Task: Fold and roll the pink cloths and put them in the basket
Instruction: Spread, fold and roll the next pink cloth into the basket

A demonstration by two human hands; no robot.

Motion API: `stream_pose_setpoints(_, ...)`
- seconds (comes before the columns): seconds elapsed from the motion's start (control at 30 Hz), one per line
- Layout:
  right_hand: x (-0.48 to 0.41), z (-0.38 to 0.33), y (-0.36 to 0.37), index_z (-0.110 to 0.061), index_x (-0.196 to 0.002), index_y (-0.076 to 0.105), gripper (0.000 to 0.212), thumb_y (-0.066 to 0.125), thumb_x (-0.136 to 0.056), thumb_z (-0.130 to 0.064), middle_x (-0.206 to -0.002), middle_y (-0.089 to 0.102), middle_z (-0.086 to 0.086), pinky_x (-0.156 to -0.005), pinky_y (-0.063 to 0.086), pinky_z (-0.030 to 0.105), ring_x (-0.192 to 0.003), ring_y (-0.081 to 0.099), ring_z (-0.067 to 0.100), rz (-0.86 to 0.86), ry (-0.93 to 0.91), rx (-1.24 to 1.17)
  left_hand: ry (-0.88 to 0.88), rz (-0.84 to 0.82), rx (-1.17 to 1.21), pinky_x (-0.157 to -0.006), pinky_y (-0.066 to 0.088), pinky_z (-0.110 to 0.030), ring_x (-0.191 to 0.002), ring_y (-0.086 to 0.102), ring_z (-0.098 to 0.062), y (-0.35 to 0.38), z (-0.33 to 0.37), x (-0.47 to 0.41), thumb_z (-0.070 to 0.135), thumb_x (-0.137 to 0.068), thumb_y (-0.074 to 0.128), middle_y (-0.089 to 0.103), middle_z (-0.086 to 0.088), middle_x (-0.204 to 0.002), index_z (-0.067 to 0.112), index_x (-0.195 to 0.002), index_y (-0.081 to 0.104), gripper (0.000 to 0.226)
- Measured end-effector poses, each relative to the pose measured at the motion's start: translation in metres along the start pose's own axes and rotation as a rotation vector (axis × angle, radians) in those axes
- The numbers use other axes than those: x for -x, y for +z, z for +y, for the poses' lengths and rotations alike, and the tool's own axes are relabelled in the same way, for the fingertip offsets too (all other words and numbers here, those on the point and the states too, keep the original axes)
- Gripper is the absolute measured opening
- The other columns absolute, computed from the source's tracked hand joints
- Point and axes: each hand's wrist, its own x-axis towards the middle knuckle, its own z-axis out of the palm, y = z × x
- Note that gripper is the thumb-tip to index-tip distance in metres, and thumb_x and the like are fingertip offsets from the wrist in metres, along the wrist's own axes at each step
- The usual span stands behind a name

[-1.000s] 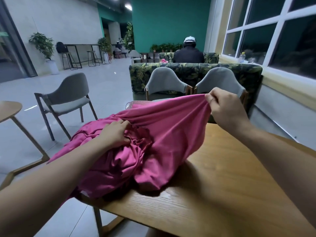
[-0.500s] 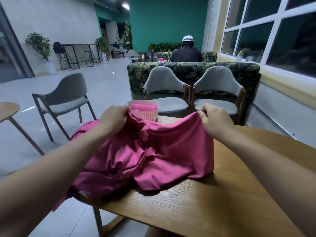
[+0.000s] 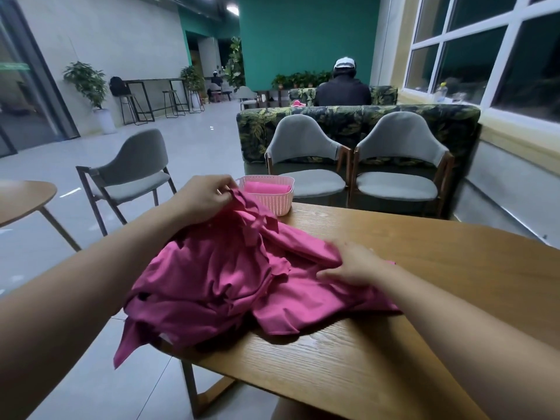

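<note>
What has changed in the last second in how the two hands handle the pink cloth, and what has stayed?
The right hand lowered the raised cloth edge, released its pinch and now lies flat on the pink cloth on the table. The left hand rose from the heap and pinches an edge beside the basket. The basket, the rolled cloth in it and the table stayed put.

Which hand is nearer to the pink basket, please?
Left. The left hand grips the pink cloth just beside the pink basket; the right hand rests on the cloth, closer to the person.
</note>
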Motion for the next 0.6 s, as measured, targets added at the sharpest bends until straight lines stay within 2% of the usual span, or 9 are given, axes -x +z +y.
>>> stream_pose_setpoints(0.07,-0.002,-0.006,0.012,-0.043,-0.160,0.027,0.105,0.069,-0.072,-0.083,-0.149,0.053,0.009,-0.111,0.041,0.047,-0.135,0.053,0.033,0.029,-0.045,0.081,0.040,-0.203,-0.011,-0.094,0.052,-0.034,-0.099,0.068,-0.013,0.012,-0.001,0.007,0.031,-0.094,0.072,0.072,0.010,-0.105,0.032,-0.114,0.075,0.020)
stream_pose_setpoints(0.13,-0.003,-0.013,0.016,-0.043,-0.159,0.029,0.103,0.068,-0.073,-0.083,-0.146,0.056,0.009,-0.108,0.044,0.047,-0.132,0.055,0.034,0.057,-0.064,0.112,0.085,-0.358,-0.070,-0.102,0.049,-0.034,-0.113,0.063,-0.013,0.026,0.000,0.014,0.053,-0.083,0.074,0.065,0.012,-0.119,0.041,-0.121,0.070,0.040)
stream_pose_setpoints(0.2,-0.005,-0.018,0.018,-0.043,-0.152,0.041,0.086,0.068,-0.078,-0.075,-0.141,0.062,0.005,-0.104,0.046,0.046,-0.127,0.059,0.033,0.065,-0.081,0.115,0.090,-0.497,-0.118,-0.108,0.045,-0.038,-0.125,0.056,-0.015,0.041,0.006,0.020,0.071,-0.072,0.076,0.057,0.012,-0.136,0.049,-0.129,0.060,0.063)
stream_pose_setpoints(0.27,-0.004,-0.025,0.017,-0.041,-0.134,0.057,0.048,0.067,-0.088,-0.045,-0.131,0.069,0.002,-0.097,0.047,0.041,-0.121,0.063,0.031,0.097,-0.107,0.090,0.091,-0.586,-0.213,-0.112,0.041,-0.044,-0.133,0.048,-0.018,0.058,0.014,0.024,0.084,-0.066,0.075,0.049,0.012,-0.147,0.050,-0.141,0.052,0.085)
stream_pose_setpoints(0.33,-0.005,-0.032,0.014,-0.036,-0.114,0.064,0.032,0.057,-0.087,-0.020,-0.119,0.073,0.004,-0.087,0.049,0.039,-0.111,0.066,0.034,0.149,-0.120,0.000,0.122,-0.560,-0.347,-0.114,0.035,-0.051,-0.137,0.045,-0.023,0.074,0.022,0.030,0.096,-0.060,0.066,0.046,0.010,-0.153,0.048,-0.147,0.046,0.101)
stream_pose_setpoints(0.4,-0.004,-0.039,0.001,-0.033,-0.100,0.062,0.025,0.052,-0.085,-0.017,-0.111,0.072,0.008,-0.081,0.052,0.040,-0.103,0.066,0.037,0.212,-0.129,-0.080,0.149,-0.501,-0.454,-0.112,0.034,-0.051,-0.134,0.046,-0.026,0.089,0.023,0.034,0.093,-0.062,0.066,0.049,0.005,-0.149,0.043,-0.149,0.043,0.103)
stream_pose_setpoints(0.47,-0.004,-0.044,-0.019,-0.033,-0.093,0.056,0.020,0.051,-0.084,-0.015,-0.107,0.071,0.009,-0.080,0.052,0.042,-0.100,0.065,0.037,0.283,-0.163,-0.101,0.147,-0.463,-0.542,-0.108,0.038,-0.048,-0.128,0.049,-0.028,0.096,0.017,0.035,0.079,-0.068,0.071,0.051,0.000,-0.142,0.036,-0.150,0.042,0.096)
stream_pose_setpoints(0.6,0.004,-0.044,-0.063,-0.022,-0.103,0.060,0.025,0.052,-0.082,-0.009,-0.109,0.070,0.010,-0.083,0.049,0.044,-0.104,0.063,0.037,0.444,-0.212,-0.037,0.081,-0.431,-0.572,-0.106,0.041,-0.047,-0.131,0.049,-0.028,0.092,0.004,0.035,0.066,-0.070,0.077,0.049,0.000,-0.145,0.033,-0.155,0.037,0.100)
